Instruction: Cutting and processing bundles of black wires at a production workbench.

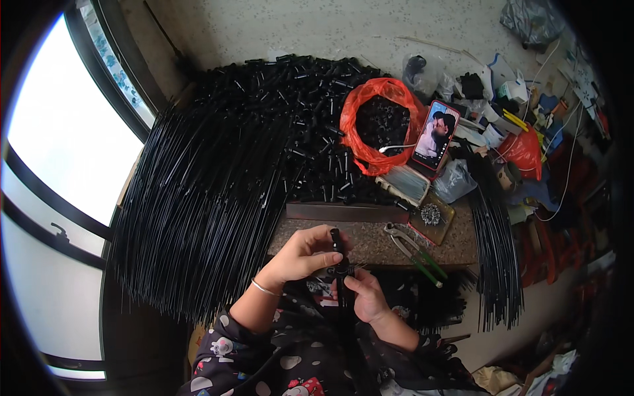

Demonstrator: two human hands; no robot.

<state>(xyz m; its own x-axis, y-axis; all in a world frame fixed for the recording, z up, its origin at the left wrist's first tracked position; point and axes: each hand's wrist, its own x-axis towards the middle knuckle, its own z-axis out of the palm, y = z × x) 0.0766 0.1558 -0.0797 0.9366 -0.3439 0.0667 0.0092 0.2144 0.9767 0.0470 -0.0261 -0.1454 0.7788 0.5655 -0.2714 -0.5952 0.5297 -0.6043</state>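
In front of my body, my left hand [305,256] is closed around a black tube-shaped part [335,239], held upright with its open end up. Just below and to the right, my right hand [368,298] pinches the lower portion of the piece, where thin black strands stick out by the fingers. The exact join between the two is too dark to make out. Beyond my hands a long dark bar [347,212] lies along the stone worktop [310,236]. Green-handled pliers [415,254] rest on the worktop to the right of my hands.
Long thin black rods [198,218] cover the left side; a heap of short black tubes [290,86] lies behind. A red plastic bag [350,119] holds small dark parts. A phone [436,137] leans beside it, near a tray of metal bits [430,214]. More rods [495,257] hang at right.
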